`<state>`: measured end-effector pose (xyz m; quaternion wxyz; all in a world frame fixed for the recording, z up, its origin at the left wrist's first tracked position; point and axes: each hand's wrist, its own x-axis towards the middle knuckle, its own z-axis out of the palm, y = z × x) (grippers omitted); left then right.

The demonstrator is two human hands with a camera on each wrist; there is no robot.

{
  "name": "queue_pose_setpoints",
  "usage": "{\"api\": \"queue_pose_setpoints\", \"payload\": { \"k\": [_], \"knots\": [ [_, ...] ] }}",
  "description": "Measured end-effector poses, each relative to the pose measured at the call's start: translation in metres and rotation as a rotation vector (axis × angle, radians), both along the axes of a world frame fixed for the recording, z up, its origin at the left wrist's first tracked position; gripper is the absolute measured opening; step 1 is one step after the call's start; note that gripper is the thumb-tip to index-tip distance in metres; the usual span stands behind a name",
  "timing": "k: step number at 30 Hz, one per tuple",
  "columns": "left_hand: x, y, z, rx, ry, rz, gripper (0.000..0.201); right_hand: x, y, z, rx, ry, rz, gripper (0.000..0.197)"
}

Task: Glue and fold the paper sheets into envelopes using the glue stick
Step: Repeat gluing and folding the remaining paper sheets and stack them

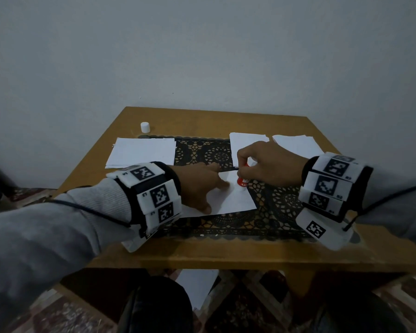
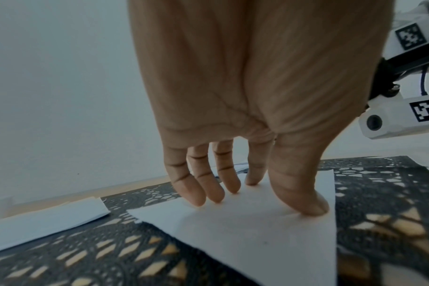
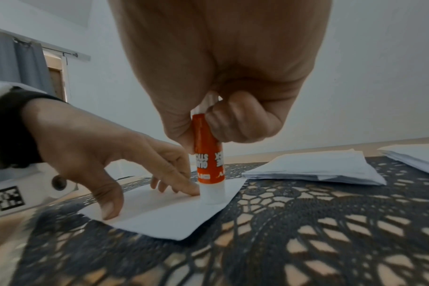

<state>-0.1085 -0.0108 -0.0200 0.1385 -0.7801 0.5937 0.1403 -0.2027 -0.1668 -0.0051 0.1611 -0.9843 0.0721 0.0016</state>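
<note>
**Head view.** You are in the gluing step. Your right hand (image 1: pixel 271 163) grasps the glue stick (image 1: pixel 242 180) upright, tip down on the paper sheet (image 1: pixel 228 198) that lies at the centre of the lace mat (image 1: pixel 274 200) on the desk (image 1: pixel 202 255). Your left hand (image 1: pixel 197 186) lies at 9 o'clock of the stick, fingers extended and pressing the sheet flat. A stack of blank sheets (image 1: pixel 142 152) sits at 10 o'clock of the working sheet, the white cap (image 1: pixel 145 127) beyond it at 11 o'clock, and two piles of folded paper (image 1: pixel 247 143) at 1 o'clock. In my judgement, the next move calls for drawing the stick along the sheet's edge under steady downward pressure while the left hand keeps the paper from sliding or creasing; folding comes after.

**Left wrist view.** This view shows what the head view does not: the fingertips (image 2: pixel 198 201) and thumb each contact the paper, spread and straight, gripping nothing. The glue stick is not in view here.

**Right wrist view.** Only here can you confirm the contact: the white glue tip (image 3: pixel 212 193) meets the sheet near its far edge, just beside the left index finger. The thumb and curled fingers are clamped round the orange barrel. Whether glue has already been laid down cannot be told.
</note>
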Motion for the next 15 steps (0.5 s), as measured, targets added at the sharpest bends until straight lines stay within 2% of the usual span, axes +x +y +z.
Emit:
{"api": "queue_pose_setpoints", "payload": {
  "k": [10, 15],
  "knots": [
    [0.004, 0.002, 0.000, -0.048, 0.043, 0.073, 0.076, -0.022, 0.001, 0.000, 0.054, 0.048, 0.074, 0.019],
    [0.012, 0.007, -0.004, -0.062, 0.095, 0.171, 0.086, -0.033, -0.002, 0.013, 0.095, 0.090, 0.072, 0.021]
  ]
}}
